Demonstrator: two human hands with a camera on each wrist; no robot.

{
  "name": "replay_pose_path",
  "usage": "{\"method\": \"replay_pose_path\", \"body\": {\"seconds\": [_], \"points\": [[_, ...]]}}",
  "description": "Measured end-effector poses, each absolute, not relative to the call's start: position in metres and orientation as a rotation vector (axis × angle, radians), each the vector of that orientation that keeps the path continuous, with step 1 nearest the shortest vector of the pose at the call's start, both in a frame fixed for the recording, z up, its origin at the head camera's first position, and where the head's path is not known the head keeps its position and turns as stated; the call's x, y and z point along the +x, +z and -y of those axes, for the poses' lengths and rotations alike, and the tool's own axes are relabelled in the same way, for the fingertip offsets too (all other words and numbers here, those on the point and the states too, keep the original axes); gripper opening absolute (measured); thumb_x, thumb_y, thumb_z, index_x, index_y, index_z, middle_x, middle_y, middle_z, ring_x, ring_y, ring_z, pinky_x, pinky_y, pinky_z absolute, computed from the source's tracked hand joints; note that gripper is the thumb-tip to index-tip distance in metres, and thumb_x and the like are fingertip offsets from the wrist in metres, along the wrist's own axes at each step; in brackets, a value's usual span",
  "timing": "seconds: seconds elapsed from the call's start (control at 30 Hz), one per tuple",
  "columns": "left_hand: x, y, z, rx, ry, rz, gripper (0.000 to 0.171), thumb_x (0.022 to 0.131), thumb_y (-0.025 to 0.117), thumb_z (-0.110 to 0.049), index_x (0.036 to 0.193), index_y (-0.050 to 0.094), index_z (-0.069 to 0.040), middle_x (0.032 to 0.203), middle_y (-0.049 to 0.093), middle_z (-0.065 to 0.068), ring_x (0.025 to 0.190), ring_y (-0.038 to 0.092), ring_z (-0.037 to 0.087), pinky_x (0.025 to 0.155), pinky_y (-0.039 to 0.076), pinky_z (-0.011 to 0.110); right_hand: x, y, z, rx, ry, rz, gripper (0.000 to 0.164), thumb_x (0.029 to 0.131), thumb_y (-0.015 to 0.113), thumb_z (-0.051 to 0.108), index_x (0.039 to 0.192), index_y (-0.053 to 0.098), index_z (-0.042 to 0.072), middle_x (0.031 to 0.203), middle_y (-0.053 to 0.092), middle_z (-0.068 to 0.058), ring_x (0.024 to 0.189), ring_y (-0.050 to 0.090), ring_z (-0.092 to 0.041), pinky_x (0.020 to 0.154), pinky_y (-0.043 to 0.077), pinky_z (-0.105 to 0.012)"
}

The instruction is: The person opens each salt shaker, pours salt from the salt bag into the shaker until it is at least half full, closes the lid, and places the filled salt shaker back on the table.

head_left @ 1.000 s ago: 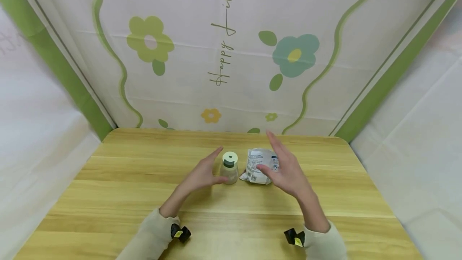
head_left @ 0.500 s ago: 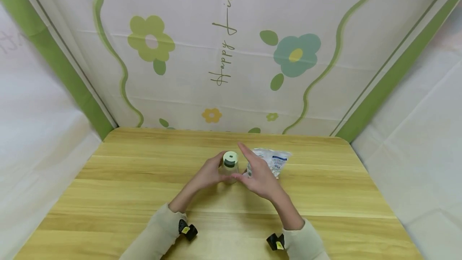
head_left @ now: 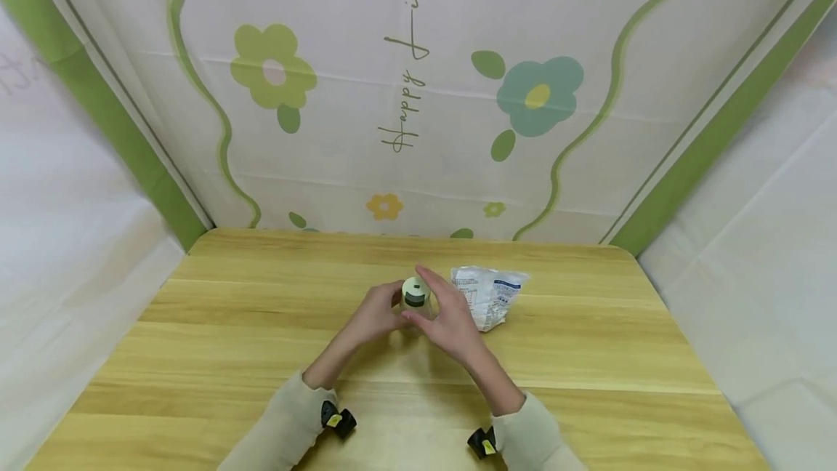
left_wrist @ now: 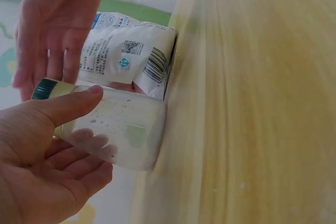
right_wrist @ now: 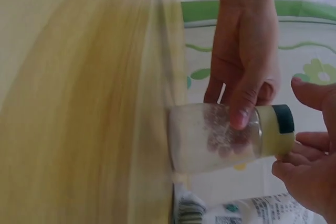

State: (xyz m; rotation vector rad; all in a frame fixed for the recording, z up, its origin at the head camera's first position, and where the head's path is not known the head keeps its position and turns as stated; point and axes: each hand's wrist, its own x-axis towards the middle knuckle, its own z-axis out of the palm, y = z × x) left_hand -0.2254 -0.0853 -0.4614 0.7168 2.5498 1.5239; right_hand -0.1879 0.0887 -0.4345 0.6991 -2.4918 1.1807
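Note:
A clear jar (head_left: 416,304) with a pale yellow-green lid and a dark green flap stands upright on the table. My left hand (head_left: 374,317) holds it from the left; the left wrist view shows the thumb on the near side of the jar's body (left_wrist: 134,129) and fingers curled on the far side. My right hand (head_left: 454,322) is at the jar's right, fingers spread around the lid (right_wrist: 277,132). In the right wrist view its thumb stands apart from the lid, and its fingertips lie close under it; contact is hard to tell. A few specks show inside the jar.
A white printed plastic packet (head_left: 493,296) lies right of the jar, just beyond my right hand. Beneath everything is a wood-grain table (head_left: 588,340). A white curtain (head_left: 340,129) with flowers hangs behind its far edge, with white cloth at both sides.
My left hand has closed in and taken hold of the jar. My right hand has moved left from in front of the packet to the jar's lid, uncovering more of the packet.

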Motion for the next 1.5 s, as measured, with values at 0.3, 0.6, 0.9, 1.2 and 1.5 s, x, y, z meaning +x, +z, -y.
{"method": "replay_pose_path", "body": {"seconds": [0.3, 0.6, 0.9, 1.2, 1.5], "points": [[-0.224, -0.462, 0.089, 0.706, 1.499, -2.574, 0.044, 0.080, 0.080, -0.003, 0.121, 0.066, 0.002, 0.120, 0.071, 0.016, 0.116, 0.066, 0.031, 0.097, 0.054, 0.039, -0.192, -0.443, -0.070, 0.424, 1.430, 2.431, 0.061, 0.074, 0.087, 0.010, 0.128, 0.063, -0.003, 0.128, 0.066, -0.021, 0.117, 0.064, -0.036, 0.094, 0.055, -0.043], [-0.228, -0.460, 0.091, 0.754, 1.476, -2.566, 0.042, 0.078, 0.082, -0.005, 0.117, 0.068, 0.000, 0.115, 0.073, 0.014, 0.109, 0.070, 0.029, 0.092, 0.057, 0.034, -0.200, -0.447, -0.069, 0.343, 1.535, 2.401, 0.058, 0.072, 0.089, 0.008, 0.125, 0.065, -0.001, 0.123, 0.069, -0.017, 0.117, 0.066, -0.032, 0.097, 0.054, -0.043], [-0.230, -0.459, 0.093, 0.777, 1.401, -2.588, 0.033, 0.078, 0.084, -0.009, 0.107, 0.071, -0.003, 0.105, 0.075, 0.009, 0.099, 0.072, 0.021, 0.084, 0.058, 0.027, -0.207, -0.451, -0.078, 0.479, 1.627, 2.428, 0.050, 0.076, 0.085, 0.006, 0.122, 0.065, 0.003, 0.117, 0.070, -0.013, 0.111, 0.068, -0.028, 0.093, 0.056, -0.042], [-0.233, -0.459, 0.095, 0.784, 1.356, -2.608, 0.027, 0.076, 0.086, -0.010, 0.099, 0.073, -0.007, 0.090, 0.073, 0.001, 0.074, 0.054, 0.006, 0.067, 0.047, 0.019, -0.213, -0.451, -0.083, 0.567, 1.585, 2.462, 0.048, 0.077, 0.084, 0.005, 0.122, 0.066, 0.006, 0.116, 0.071, -0.011, 0.110, 0.068, -0.026, 0.091, 0.057, -0.041], [-0.232, -0.457, 0.097, 0.784, 1.326, -2.623, 0.030, 0.075, 0.087, -0.014, 0.101, 0.072, -0.008, 0.090, 0.073, 0.000, 0.075, 0.056, 0.007, 0.068, 0.048, 0.021, -0.210, -0.451, -0.083, 0.608, 1.602, 2.508, 0.060, 0.080, 0.083, 0.006, 0.135, 0.059, 0.002, 0.130, 0.066, -0.014, 0.122, 0.062, -0.030, 0.099, 0.053, -0.043]]}}
